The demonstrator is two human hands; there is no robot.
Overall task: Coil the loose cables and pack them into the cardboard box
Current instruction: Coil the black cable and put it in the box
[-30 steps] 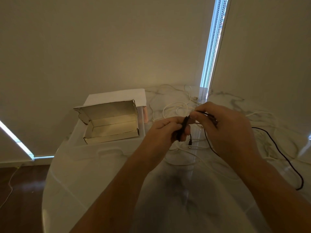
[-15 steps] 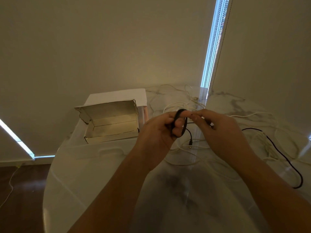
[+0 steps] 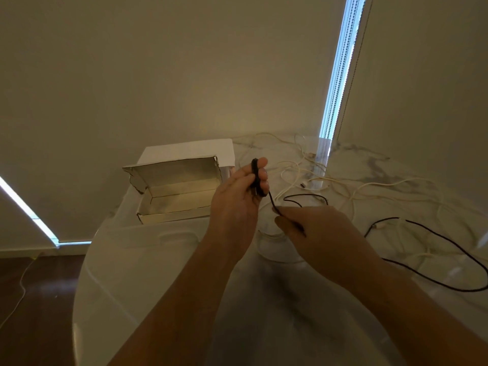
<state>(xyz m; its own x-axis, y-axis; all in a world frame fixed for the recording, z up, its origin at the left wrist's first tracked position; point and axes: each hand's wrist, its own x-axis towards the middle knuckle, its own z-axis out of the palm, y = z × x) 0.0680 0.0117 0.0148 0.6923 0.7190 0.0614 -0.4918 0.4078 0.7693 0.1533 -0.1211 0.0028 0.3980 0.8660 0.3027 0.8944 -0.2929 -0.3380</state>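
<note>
Marble table (image 3: 163, 273), white cables (image 3: 369, 184) strewn; dark wood floor (image 3: 34, 299).

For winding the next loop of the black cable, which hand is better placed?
The right hand. It pinches the loose run of the black cable just below the coil, which the left hand holds on its fingers.

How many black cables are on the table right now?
1. The black cable runs from small loops wound on the left hand, through the right hand, then trails across the table to the right. White cables may hide others.
</note>
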